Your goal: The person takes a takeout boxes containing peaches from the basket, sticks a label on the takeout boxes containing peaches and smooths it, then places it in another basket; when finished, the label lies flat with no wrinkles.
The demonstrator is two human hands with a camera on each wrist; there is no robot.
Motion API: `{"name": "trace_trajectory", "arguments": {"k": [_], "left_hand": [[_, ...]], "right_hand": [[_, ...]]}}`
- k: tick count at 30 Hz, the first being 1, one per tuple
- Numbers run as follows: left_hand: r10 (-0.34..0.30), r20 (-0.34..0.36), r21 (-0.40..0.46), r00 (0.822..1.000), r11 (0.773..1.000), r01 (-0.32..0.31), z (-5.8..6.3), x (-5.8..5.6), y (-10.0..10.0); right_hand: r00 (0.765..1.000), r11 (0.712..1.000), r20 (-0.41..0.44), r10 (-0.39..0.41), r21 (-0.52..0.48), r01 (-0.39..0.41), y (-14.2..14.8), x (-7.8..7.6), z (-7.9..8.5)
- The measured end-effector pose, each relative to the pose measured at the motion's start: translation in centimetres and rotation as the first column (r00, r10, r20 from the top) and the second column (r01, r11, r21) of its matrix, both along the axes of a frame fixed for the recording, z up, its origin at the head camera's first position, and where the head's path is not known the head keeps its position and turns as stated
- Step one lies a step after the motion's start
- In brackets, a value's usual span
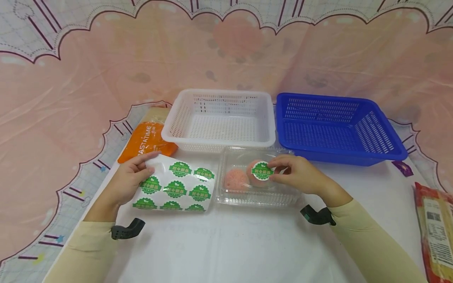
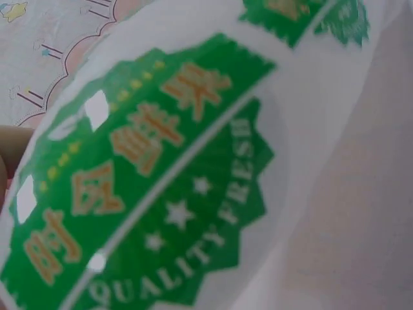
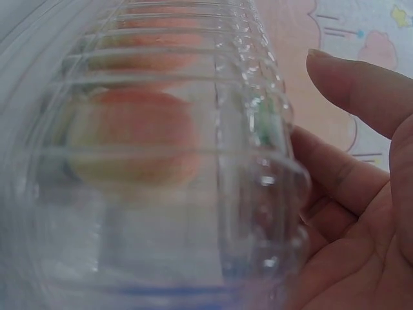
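Clear plastic makes the box (image 1: 260,199), near the tabletop's (image 1: 219,251) far edge. Left hand (image 1: 124,180) pinches the sheet (image 1: 189,180). Right hand (image 1: 301,175) is at the loose sticker (image 1: 262,171) by the lid; I cannot tell if it pinches. The sticker could wrinkle if pressed crooked. I count eight green badges (image 1: 175,189) on the sheet, one loose sticker, two pink balls (image 1: 236,181), two baskets (image 1: 219,142).

“QUALITY FRESH” on sticker (image 2: 184,210); “PASTATIME” bag (image 1: 153,137)
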State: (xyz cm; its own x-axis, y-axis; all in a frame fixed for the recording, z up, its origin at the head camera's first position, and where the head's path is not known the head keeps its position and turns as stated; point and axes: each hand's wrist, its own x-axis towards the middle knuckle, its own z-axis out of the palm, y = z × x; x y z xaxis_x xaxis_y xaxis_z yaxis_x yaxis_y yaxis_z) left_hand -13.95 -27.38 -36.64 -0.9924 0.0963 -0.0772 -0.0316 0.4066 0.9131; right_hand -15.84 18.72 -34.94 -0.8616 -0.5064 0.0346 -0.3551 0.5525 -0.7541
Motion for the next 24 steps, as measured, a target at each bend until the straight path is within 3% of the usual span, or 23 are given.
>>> {"name": "trace_trajectory", "arguments": {"k": [6,24], "left_hand": [[0.006,0.020,-0.012,1.000,1.000,-0.006,-0.2,-0.3,-0.1],[0.015,0.152,-0.099,0.988,0.995,0.000,-2.4,-2.1,-0.7]], "right_hand": [[1.000,1.000,0.003,0.004,-0.005,-0.004,0.1,-0.1,0.0],[1.000,1.000,0.008,0.006,0.009,-0.006,0.1,-0.1,-0.3]]}}
